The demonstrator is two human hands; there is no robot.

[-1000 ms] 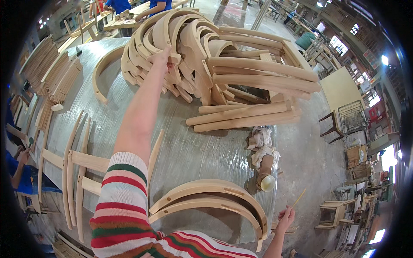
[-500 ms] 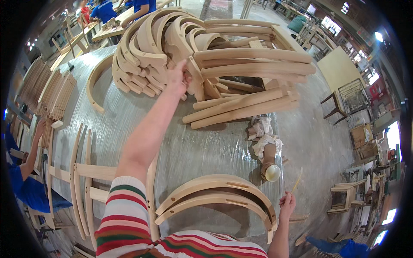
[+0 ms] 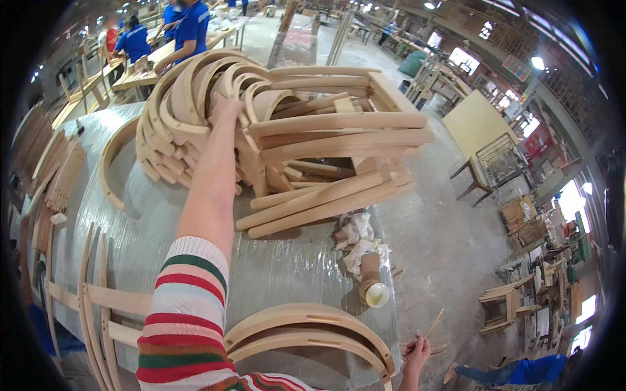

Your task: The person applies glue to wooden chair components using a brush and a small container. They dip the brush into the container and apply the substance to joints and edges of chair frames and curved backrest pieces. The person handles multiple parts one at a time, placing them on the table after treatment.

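My left arm stretches forward over a large pile of curved wooden pieces (image 3: 166,98). The fingers of my left hand (image 3: 225,109) are curled over the edge of one curved piece among them, their tips partly hidden. Low on the right, my right hand (image 3: 416,352) is closed around a thin yellowish stick (image 3: 435,321) that points up and away. Two curved wooden rails (image 3: 300,315) with slots and holes lie close in front of me, one behind the other. Between them and the pile, near the table's right edge, stands a cup with pale contents (image 3: 377,294).
Long rounded wooden bars (image 3: 342,122) jut from the pile's right side. Crumpled cloths (image 3: 357,236) lie by the cup. Left are ladder-like wooden frames (image 3: 117,296) and stacked slats (image 3: 65,173). The plastic-covered table (image 3: 163,215) ends on the right; people in blue (image 3: 195,29) work beyond.
My left hand has moved farther in, from above the pile's near side onto the curved pieces. The whole view has shifted, showing more of the far room. My right hand still holds the stick.
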